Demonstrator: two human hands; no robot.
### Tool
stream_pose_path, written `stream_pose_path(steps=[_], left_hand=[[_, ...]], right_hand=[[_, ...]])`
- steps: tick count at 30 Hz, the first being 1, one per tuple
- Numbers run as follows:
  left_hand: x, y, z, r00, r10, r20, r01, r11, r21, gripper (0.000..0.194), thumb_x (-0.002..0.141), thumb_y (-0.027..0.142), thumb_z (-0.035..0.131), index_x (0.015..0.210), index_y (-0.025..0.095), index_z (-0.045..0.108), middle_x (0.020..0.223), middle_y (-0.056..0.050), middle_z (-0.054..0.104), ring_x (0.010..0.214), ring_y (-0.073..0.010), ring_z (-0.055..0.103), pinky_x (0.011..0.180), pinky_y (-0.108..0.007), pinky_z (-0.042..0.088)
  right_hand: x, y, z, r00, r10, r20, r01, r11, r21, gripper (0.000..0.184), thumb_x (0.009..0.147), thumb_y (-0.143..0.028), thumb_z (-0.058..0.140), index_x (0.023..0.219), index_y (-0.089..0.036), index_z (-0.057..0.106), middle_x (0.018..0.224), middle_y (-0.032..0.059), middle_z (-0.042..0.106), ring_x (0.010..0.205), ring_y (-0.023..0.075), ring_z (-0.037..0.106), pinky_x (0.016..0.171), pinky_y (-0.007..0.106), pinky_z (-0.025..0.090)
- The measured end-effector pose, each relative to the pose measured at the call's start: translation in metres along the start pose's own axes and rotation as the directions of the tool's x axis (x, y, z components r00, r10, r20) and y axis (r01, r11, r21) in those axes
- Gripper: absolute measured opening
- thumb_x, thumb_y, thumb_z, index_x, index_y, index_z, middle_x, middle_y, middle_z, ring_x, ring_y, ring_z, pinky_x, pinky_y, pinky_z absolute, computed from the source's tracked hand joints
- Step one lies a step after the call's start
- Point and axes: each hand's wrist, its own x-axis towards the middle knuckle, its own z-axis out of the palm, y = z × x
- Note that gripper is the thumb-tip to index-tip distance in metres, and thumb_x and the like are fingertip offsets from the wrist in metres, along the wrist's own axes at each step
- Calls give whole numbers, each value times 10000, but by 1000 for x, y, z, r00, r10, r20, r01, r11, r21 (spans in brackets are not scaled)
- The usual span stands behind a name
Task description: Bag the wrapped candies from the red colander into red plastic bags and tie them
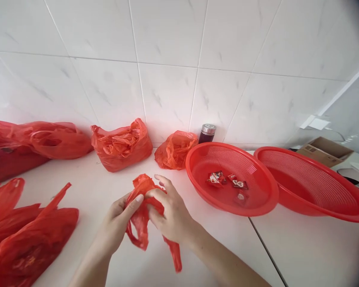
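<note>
A crumpled red plastic bag (142, 223) is held between both hands above the white table, its handle loops hanging down. My left hand (117, 217) grips its left side, with the thumb on top. My right hand (170, 207) pinches the bag's right side between thumb and fingers. To the right, a red plastic colander (197, 191) holds several small wrapped packets (217, 178) at its bottom. Just beyond my hands stand a small red bag (176, 150) and a larger red bag (121, 149) stuffed with more red plastic.
Filled red bags (42, 239) lie at the left, with others (56, 139) behind them along the tiled wall (167, 95). A second red colander (305, 187) overlaps the first. Behind are a dark bottle (207, 133) with a silver lid and an open cardboard box (324, 151).
</note>
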Motion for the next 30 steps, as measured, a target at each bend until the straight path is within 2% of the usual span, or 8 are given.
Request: stream_pose_path(steps=[3, 7, 11, 14, 17, 20, 25, 30], left_hand=[[-9, 4, -2, 997, -39, 70, 46, 995, -91, 293, 726, 438, 736, 723, 159, 645, 649, -22, 616, 591, -146, 549, 600, -262, 489], [-8, 5, -20, 995, -19, 102, 9, 996, 93, 232, 656, 295, 750, 636, 174, 552, 567, 29, 517, 507, -100, 454, 500, -220, 414], [8, 7, -47, 958, 121, -261, 27, 866, 500, 228, 639, 134, 562, 633, 219, 350, 510, 76, 368, 452, -89, 361, 434, -202, 287], [21, 1, -59, 888, 195, -417, 166, 709, 685, 214, 620, 114, 504, 680, 234, 337, 528, 77, 344, 465, -104, 348, 438, -211, 258], [26, -9, -52, 939, 123, -322, 163, 663, 731, 246, 618, 152, 535, 846, 236, 503, 743, 31, 572, 618, -157, 526, 487, -221, 363], [22, -16, -40, 996, -58, -70, 90, 734, 673, 319, 617, 134, 484, 909, 227, 570, 814, 8, 620, 644, -160, 555, 513, -226, 396], [9, -35, -48, 880, -205, 429, 59, 942, 329, 41, 641, 182, 591, 650, 179, 630, 643, -5, 608, 624, -166, 546, 589, -260, 427], [3, -62, -39, 868, -246, 431, 360, 909, -208, 164, 480, 205, 760, 607, 184, 658, 525, 20, 602, 489, -142, 530, 521, -251, 437]], right_hand=[[-12, 14, -2, 982, 141, 124, -139, 990, -24, 330, 864, -189, 543, 1181, -267, 588, 1466, 98, 371, 1196, 251, 537, 974, 425, 454], [-29, 28, -13, 936, 295, 194, -324, 936, 140, 396, 816, -59, 454, 1142, -272, 531, 1005, 16, 654, 822, 170, 644, 769, 323, 508], [-52, 18, -47, 904, 427, 26, -390, 798, 460, 217, 868, -93, 453, 1006, -249, 515, 969, -4, 615, 880, 141, 595, 798, 269, 460], [-70, 3, -75, 825, 560, 74, -414, 511, 753, 49, 899, -208, 522, 910, -239, 485, 849, -29, 566, 732, 105, 545, 679, 217, 434], [-84, -5, -93, 743, 660, 113, -365, 259, 894, 165, 844, -233, 616, 947, -256, 488, 765, -44, 527, 610, 84, 474, 573, 186, 385], [-98, 0, -105, 722, 672, 168, -376, 176, 910, 180, 832, -232, 630, 984, -267, 537, 743, -34, 520, 589, 88, 469, 558, 195, 378], [-128, 22, -132, 839, 401, 369, -505, 320, 801, 76, 797, -234, 644, 736, -216, 687, 772, -7, 507, 597, 84, 474, 563, 221, 369], [-137, 30, -139, 650, 632, 422, -713, 700, 50, 256, 840, -216, 538, 970, -255, 755, 952, 39, 574, 752, 137, 567, 697, 260, 451]])
